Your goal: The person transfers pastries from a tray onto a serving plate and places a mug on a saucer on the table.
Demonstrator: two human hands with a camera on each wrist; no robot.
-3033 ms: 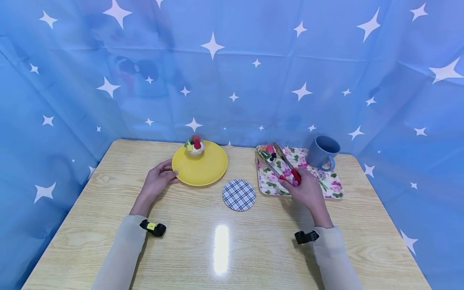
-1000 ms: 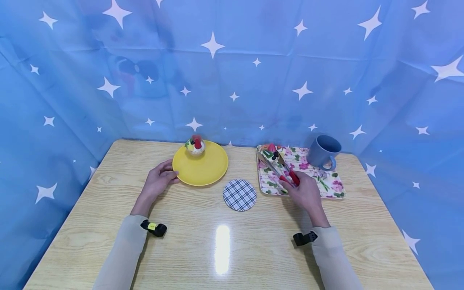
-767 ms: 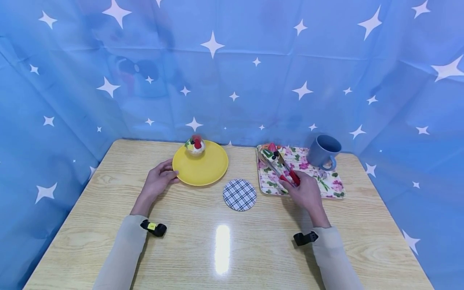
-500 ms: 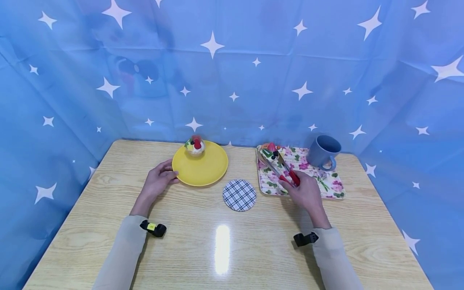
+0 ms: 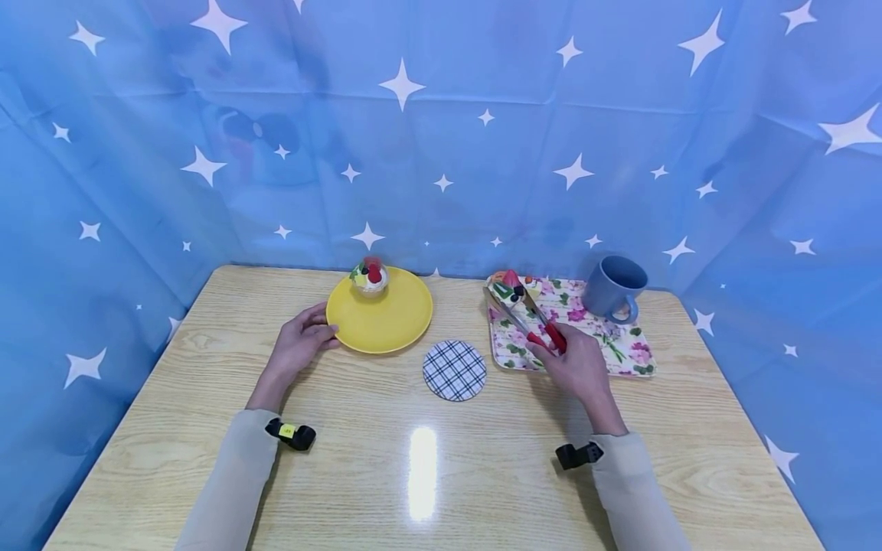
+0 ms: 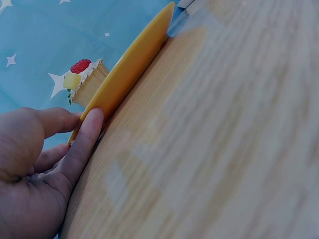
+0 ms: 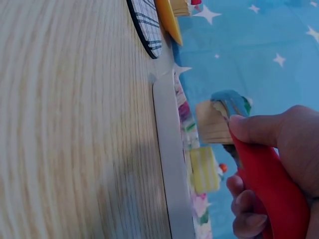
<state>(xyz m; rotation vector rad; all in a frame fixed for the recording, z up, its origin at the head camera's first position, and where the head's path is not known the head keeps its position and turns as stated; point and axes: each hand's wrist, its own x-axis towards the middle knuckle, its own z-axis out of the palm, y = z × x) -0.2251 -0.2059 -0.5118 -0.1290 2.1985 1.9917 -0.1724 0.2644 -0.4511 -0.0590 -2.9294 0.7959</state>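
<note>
My left hand (image 5: 301, 340) pinches the near left rim of a yellow plate (image 5: 382, 325), thumb on one side and fingers on the other in the left wrist view. A fruit-topped cupcake (image 5: 370, 278) stands toward the plate's back. My right hand (image 5: 577, 363) grips the red handles of metal tongs (image 5: 536, 337). Between the tong tips is a second fruit-topped cupcake (image 7: 212, 123), tilted and above the floral tray (image 5: 630, 363) in the right wrist view. A small striped yellow cake (image 7: 203, 169) sits on that tray, mostly hidden from the head view.
A blue-grey mug (image 5: 608, 289) stands at the tray's back right corner. Between plate and tray, nearer me, lies a round checked coaster (image 5: 455, 371). A blue curtain (image 5: 441, 153) with white stars hangs behind the wooden table (image 5: 344, 474).
The tongs have narrowed around the cupcake since the earliest frame. In the last half second, tongs and cupcake have shifted slightly left. My left hand stays at the plate.
</note>
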